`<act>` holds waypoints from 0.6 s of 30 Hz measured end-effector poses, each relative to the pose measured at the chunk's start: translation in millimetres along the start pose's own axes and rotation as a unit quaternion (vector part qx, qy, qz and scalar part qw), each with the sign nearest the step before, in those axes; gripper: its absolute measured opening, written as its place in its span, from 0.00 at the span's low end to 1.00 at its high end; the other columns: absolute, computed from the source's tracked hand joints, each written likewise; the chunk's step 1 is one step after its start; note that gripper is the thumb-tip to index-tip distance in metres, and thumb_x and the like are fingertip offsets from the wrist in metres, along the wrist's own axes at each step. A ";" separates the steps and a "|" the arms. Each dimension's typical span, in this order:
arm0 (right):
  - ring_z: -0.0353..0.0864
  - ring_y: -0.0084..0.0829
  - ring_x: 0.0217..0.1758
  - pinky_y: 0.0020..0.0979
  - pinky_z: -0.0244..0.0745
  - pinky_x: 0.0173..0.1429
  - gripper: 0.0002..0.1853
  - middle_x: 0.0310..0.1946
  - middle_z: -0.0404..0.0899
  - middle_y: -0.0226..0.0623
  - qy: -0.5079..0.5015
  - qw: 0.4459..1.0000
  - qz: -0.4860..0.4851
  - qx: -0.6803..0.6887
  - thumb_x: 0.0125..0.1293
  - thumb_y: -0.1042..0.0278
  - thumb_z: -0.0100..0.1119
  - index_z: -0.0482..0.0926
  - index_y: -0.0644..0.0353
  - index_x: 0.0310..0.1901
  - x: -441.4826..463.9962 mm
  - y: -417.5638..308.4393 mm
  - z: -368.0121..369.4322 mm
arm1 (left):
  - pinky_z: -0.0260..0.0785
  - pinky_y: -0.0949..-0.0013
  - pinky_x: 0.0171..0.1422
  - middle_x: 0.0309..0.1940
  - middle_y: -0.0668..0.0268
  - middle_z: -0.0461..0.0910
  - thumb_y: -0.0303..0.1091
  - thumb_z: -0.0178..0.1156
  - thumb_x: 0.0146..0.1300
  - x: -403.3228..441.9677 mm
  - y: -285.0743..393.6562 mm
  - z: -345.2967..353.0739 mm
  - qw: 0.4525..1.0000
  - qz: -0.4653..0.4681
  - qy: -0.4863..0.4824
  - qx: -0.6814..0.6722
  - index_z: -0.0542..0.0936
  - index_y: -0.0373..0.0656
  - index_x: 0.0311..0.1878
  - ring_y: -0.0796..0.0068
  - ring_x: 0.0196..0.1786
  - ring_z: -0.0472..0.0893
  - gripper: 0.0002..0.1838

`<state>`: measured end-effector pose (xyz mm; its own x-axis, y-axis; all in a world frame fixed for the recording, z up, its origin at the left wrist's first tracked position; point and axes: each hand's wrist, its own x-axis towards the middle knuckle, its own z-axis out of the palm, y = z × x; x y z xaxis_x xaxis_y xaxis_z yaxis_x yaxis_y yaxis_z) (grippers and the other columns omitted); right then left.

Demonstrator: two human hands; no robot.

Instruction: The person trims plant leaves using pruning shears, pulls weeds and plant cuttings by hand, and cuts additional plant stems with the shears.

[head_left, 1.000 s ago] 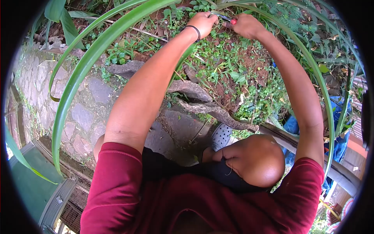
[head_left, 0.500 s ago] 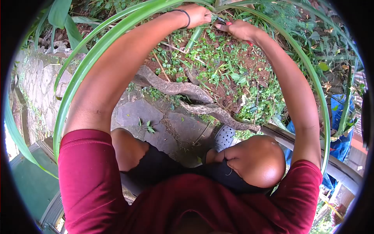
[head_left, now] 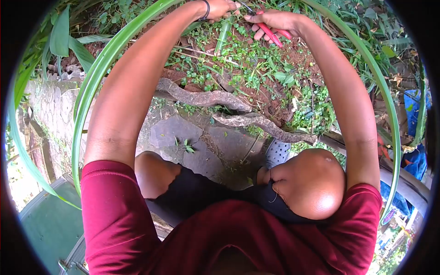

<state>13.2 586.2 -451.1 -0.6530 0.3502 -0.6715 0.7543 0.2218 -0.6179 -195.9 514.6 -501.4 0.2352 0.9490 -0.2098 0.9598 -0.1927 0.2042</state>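
Close in, the maroon shirt (head_left: 220, 238) and the person's bent knees (head_left: 316, 183) fill the foreground, with a spotted clog (head_left: 277, 152) beside one knee. Beyond lie flat paving stones (head_left: 176, 133), then wavy edging stones (head_left: 206, 97) holding back soil and low weeds (head_left: 254, 68). Over this bed, the right hand (head_left: 275, 23) holds red-handled snips (head_left: 273, 36) loosely, thumb along the tool, other fingers partly spread beneath the handles, metal tip toward the left hand. At the upper edge, the left hand (head_left: 220, 9) has its fingers bent and close together; what they pinch, if anything, I cannot tell. A green leaf strip (head_left: 223, 37) lies just below them. Long arching leaves (head_left: 103, 57) curve past both arms.

For good control, I would wrap the right fingers fully round both handles, and keep the left fingertips clear of the metal tip, since the two hands are near each other.
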 end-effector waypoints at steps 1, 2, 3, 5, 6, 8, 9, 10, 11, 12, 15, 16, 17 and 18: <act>0.77 0.22 0.29 0.26 0.78 0.37 0.40 0.35 0.83 0.37 0.005 1.000 -0.007 -0.011 0.65 0.33 0.55 0.72 0.71 0.55 -0.3 1.4 -0.9 | 0.71 0.56 0.44 0.41 0.53 0.81 0.32 0.47 0.72 -7.0 17.6 -16.4 0.990 -0.088 -0.025 -0.110 0.77 0.38 0.58 0.57 0.40 0.79 0.17; 0.77 0.22 0.29 0.26 0.78 0.37 0.40 0.35 0.83 0.37 0.011 1.000 -0.014 -0.024 0.65 0.32 0.54 0.73 0.71 0.54 0.9 3.7 -2.8 | 0.71 0.57 0.40 0.39 0.55 0.81 0.33 0.46 0.73 -10.3 26.8 -25.4 0.959 -0.174 -0.049 -0.216 0.77 0.39 0.58 0.59 0.37 0.78 0.17; 0.77 0.21 0.28 0.26 0.78 0.37 0.39 0.34 0.83 0.35 0.018 0.999 -0.031 -0.031 0.65 0.31 0.54 0.74 0.69 0.52 3.0 6.4 -2.5 | 0.68 0.60 0.34 0.33 0.57 0.80 0.36 0.45 0.74 -7.5 16.7 -14.9 0.979 -0.093 -0.014 -0.179 0.79 0.39 0.55 0.64 0.32 0.75 0.17; 0.77 0.21 0.28 0.25 0.77 0.37 0.39 0.33 0.83 0.34 0.012 0.999 -0.023 -0.029 0.65 0.31 0.54 0.74 0.69 0.51 3.5 8.8 -5.7 | 0.69 0.60 0.36 0.33 0.57 0.81 0.37 0.45 0.74 -9.0 26.7 -15.8 0.954 -0.156 -0.008 -0.255 0.80 0.40 0.53 0.63 0.33 0.76 0.17; 0.77 0.21 0.28 0.25 0.77 0.37 0.38 0.32 0.82 0.34 0.006 0.999 -0.015 -0.029 0.65 0.31 0.54 0.74 0.68 0.51 3.3 8.2 -6.0 | 0.70 0.60 0.38 0.33 0.57 0.81 0.38 0.44 0.74 -13.6 34.2 -19.8 0.919 -0.218 0.001 -0.329 0.81 0.40 0.50 0.63 0.34 0.77 0.17; 0.77 0.20 0.27 0.24 0.77 0.36 0.39 0.32 0.82 0.33 0.005 0.999 -0.021 -0.026 0.63 0.29 0.55 0.75 0.68 0.51 1.4 7.3 -5.6 | 0.70 0.60 0.41 0.34 0.56 0.82 0.38 0.45 0.73 0.4 6.9 11.1 0.935 -0.147 0.059 -0.317 0.81 0.39 0.49 0.62 0.35 0.77 0.17; 0.77 0.20 0.27 0.24 0.77 0.35 0.40 0.32 0.82 0.33 0.006 0.999 -0.024 -0.027 0.62 0.28 0.55 0.76 0.67 0.50 -0.8 7.0 -5.9 | 0.70 0.60 0.44 0.35 0.55 0.83 0.38 0.46 0.73 6.6 -3.8 23.0 0.942 -0.072 0.119 -0.305 0.82 0.38 0.47 0.61 0.36 0.78 0.17; 0.77 0.20 0.27 0.24 0.76 0.34 0.40 0.32 0.82 0.33 0.007 0.999 -0.024 -0.030 0.61 0.27 0.56 0.76 0.66 0.49 -4.0 8.4 -6.9 | 0.70 0.60 0.44 0.35 0.55 0.83 0.38 0.46 0.73 7.0 -0.5 21.7 0.943 -0.071 0.117 -0.304 0.82 0.38 0.47 0.61 0.36 0.78 0.17; 0.77 0.20 0.27 0.24 0.77 0.32 0.41 0.31 0.81 0.31 0.015 0.999 -0.024 -0.037 0.60 0.26 0.56 0.76 0.66 0.49 -7.3 8.0 -6.3 | 0.70 0.60 0.47 0.37 0.55 0.83 0.39 0.46 0.72 4.3 4.2 18.5 0.946 -0.093 0.122 -0.284 0.81 0.37 0.47 0.61 0.38 0.79 0.18; 0.77 0.20 0.27 0.24 0.77 0.32 0.41 0.31 0.81 0.31 0.015 0.999 -0.024 -0.034 0.60 0.26 0.56 0.76 0.66 0.49 -3.6 12.0 -7.6 | 0.70 0.59 0.50 0.39 0.54 0.83 0.39 0.47 0.71 -0.1 9.9 15.1 0.949 -0.116 0.127 -0.264 0.81 0.37 0.47 0.60 0.40 0.80 0.18; 0.76 0.20 0.26 0.24 0.73 0.28 0.38 0.29 0.79 0.30 -0.011 1.000 -0.016 0.015 0.60 0.25 0.55 0.79 0.62 0.44 -3.0 8.0 -12.4 | 0.70 0.60 0.51 0.41 0.53 0.84 0.41 0.51 0.70 -6.9 19.2 13.7 0.942 -0.119 0.151 -0.275 0.81 0.36 0.48 0.60 0.43 0.81 0.18; 0.79 0.28 0.30 0.31 0.76 0.31 0.35 0.31 0.80 0.35 -0.040 0.999 0.018 0.009 0.64 0.29 0.51 0.79 0.62 0.43 -4.3 1.1 -19.3 | 0.70 0.60 0.52 0.42 0.53 0.84 0.41 0.52 0.69 -7.6 20.8 14.7 0.936 -0.111 0.163 -0.290 0.81 0.36 0.49 0.60 0.44 0.82 0.18; 0.81 0.36 0.34 0.39 0.80 0.35 0.33 0.32 0.80 0.41 -0.069 0.996 0.051 0.004 0.69 0.33 0.47 0.79 0.63 0.42 -5.1 -3.3 -22.2 | 0.70 0.60 0.52 0.42 0.53 0.84 0.41 0.52 0.69 -10.5 25.6 11.9 0.937 -0.112 0.161 -0.289 0.81 0.36 0.49 0.60 0.44 0.82 0.18; 0.81 0.36 0.34 0.39 0.80 0.35 0.33 0.32 0.80 0.41 -0.070 0.996 0.051 0.005 0.69 0.33 0.47 0.79 0.63 0.42 -3.9 -1.5 -22.0 | 0.71 0.61 0.52 0.42 0.54 0.84 0.40 0.53 0.69 -12.2 30.9 8.5 0.937 -0.131 0.153 -0.285 0.81 0.36 0.50 0.61 0.45 0.82 0.18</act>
<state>16.1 604.5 -438.5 -0.5765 0.2408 -0.7808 0.8170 0.1822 -0.5471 -167.8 495.0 -500.7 -0.1348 0.9892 -0.0581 0.7206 0.1381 0.6794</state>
